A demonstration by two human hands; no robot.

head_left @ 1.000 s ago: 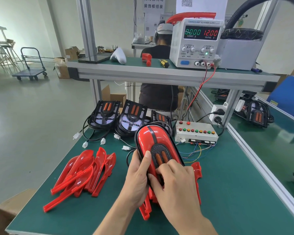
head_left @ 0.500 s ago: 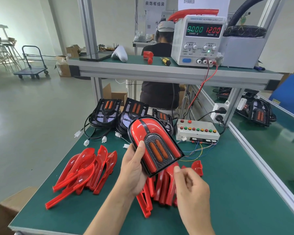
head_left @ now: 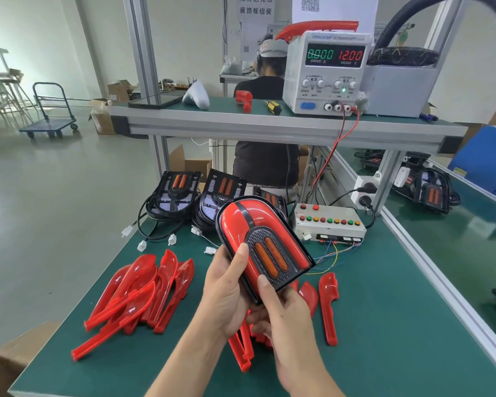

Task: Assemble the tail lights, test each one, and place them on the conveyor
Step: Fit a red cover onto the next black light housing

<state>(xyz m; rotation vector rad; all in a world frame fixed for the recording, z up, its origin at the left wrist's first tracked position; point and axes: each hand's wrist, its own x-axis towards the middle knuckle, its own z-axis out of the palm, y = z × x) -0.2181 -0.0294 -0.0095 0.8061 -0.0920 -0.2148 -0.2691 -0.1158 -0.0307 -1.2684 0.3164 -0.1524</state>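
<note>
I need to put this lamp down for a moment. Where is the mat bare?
Bare mat lies right of the lone red lens, up to the bench rail. Crowded: red lens pile left, test box and its wires behind.

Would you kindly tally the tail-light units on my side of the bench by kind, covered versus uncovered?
Red-covered tail light, held in hand: 1
Uncovered black bases, the third partly hidden: 3
Total: 4
</note>
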